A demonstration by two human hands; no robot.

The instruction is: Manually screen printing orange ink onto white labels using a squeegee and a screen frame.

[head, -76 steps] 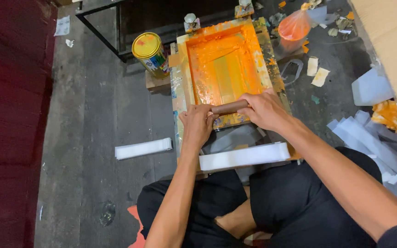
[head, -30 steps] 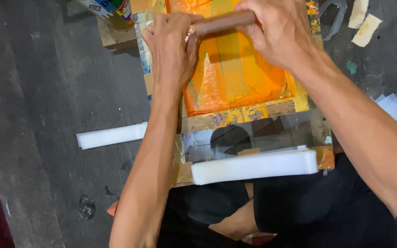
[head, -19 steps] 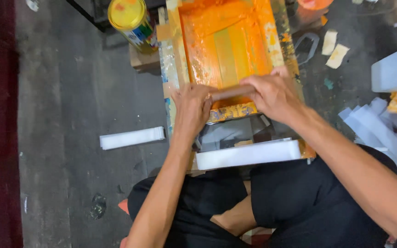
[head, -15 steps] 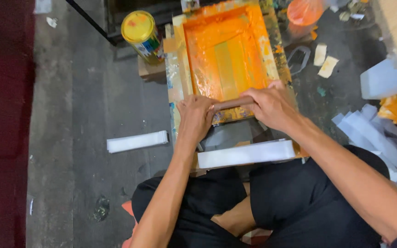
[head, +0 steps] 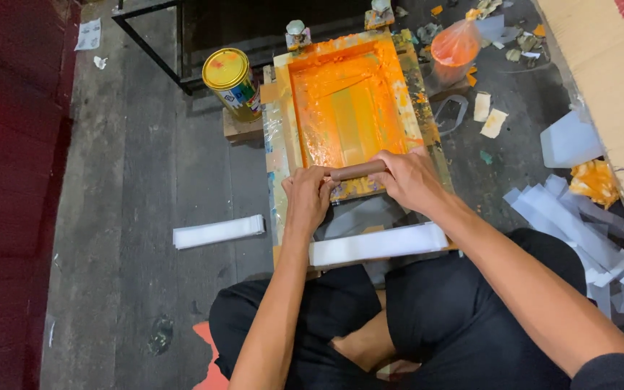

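Wooden frame (head: 283, 137), mesh glossy with wet orange ink | brown wooden bar (head: 357, 170) (a squeegee handle) lies across the frame's near edge | round yellow-lidded tin (head: 231, 81) at far left corner | white strip stack (head: 377, 243) near knees | left hand (head: 306, 201) and right hand (head: 407, 179), 2 fists clamped on the bar's ends, arms outstretched.

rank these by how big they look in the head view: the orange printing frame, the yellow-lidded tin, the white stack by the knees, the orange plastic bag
1. orange printing frame, clearly largest.
2. white stack near the knees; it lies closer to the camera, which may flatter it.
3. and 4. yellow-lidded tin and orange plastic bag look about alike; too close to rank.
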